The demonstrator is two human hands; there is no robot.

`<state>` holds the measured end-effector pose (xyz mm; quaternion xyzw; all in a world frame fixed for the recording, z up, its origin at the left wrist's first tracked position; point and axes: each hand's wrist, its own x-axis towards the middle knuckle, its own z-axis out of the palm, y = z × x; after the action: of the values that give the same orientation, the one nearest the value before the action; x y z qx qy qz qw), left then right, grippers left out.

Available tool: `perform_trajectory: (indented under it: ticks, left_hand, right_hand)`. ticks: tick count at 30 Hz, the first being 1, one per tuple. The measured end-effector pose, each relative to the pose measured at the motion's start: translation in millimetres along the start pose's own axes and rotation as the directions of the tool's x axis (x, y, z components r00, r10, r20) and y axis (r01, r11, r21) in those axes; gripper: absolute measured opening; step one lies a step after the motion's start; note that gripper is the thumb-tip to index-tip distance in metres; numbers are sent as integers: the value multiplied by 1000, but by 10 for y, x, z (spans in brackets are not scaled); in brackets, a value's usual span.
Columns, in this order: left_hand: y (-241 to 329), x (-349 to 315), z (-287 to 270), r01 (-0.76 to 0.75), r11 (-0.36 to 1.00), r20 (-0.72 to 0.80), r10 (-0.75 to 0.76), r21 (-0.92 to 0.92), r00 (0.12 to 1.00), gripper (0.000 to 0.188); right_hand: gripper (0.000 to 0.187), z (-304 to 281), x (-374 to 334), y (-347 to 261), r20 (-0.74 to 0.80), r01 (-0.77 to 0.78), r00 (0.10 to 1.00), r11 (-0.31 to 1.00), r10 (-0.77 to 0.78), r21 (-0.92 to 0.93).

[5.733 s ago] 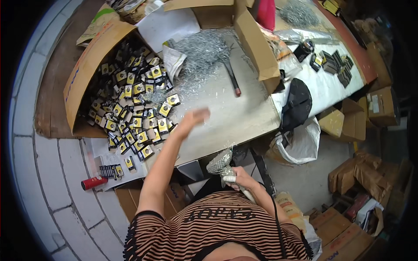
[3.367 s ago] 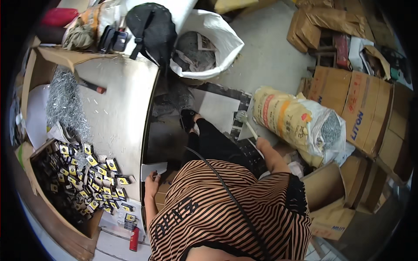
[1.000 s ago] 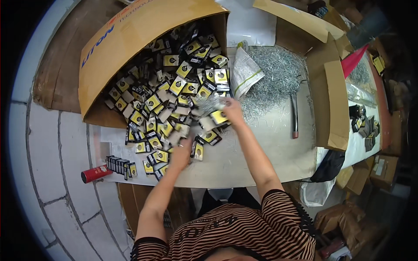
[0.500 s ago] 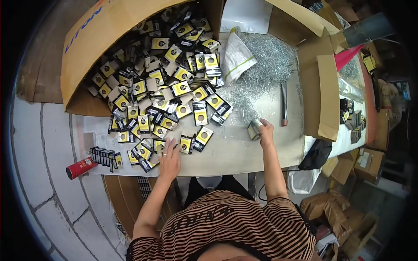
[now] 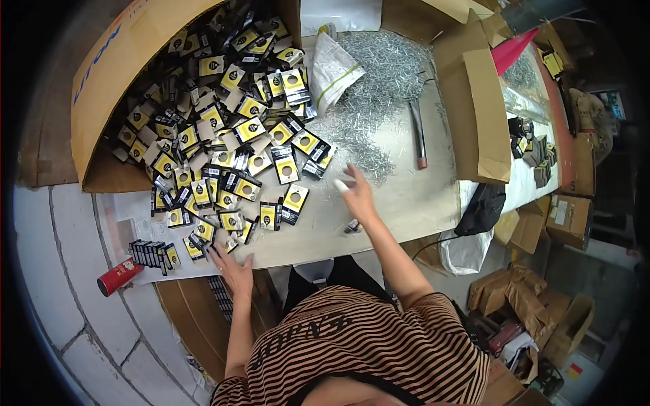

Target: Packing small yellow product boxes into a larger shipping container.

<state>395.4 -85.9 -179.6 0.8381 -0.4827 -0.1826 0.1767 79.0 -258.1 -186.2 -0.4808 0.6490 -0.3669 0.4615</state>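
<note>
My left hand (image 5: 235,274) is at the table's front edge, fingers spread. Its fingertips are at the near end of a heap of small black-and-yellow boxes (image 5: 203,229); whether they touch one I cannot tell. Over the table, my right hand (image 5: 359,197) has its fingers apart and holds nothing; a white cover is on its thumb. Below its wrist, close to the front edge, lies one small dark box (image 5: 353,227), blurred. Loose silver nail-like pieces (image 5: 372,159) spread just beyond the right fingertips, up to a larger pile (image 5: 382,68).
A big cardboard carton (image 5: 84,152) lies open at the left, boxes spilling out. At the left front are a row of boxes (image 5: 150,254) and a red can (image 5: 120,277). A dark rod (image 5: 418,135) lies beside a cardboard wall (image 5: 484,115); a white sack (image 5: 332,71) borders the pile.
My right hand has let go of the small box it held by the loose metal pieces and has opened. My left hand has moved left and nearer the front edge. The whole view has shifted.
</note>
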Motion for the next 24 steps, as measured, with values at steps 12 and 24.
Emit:
perform_trajectory:
  ticks: [12, 24]
  left_hand:
    - [836, 1446, 132, -224, 953, -220, 178, -205, 959, 73]
    - [1366, -227, 655, -912, 355, 437, 868, -208, 238, 51]
  right_hand:
    - [75, 1838, 501, -1457, 421, 1, 873, 864, -246, 504]
    - [35, -199, -514, 379, 247, -238, 940, 971, 235, -22]
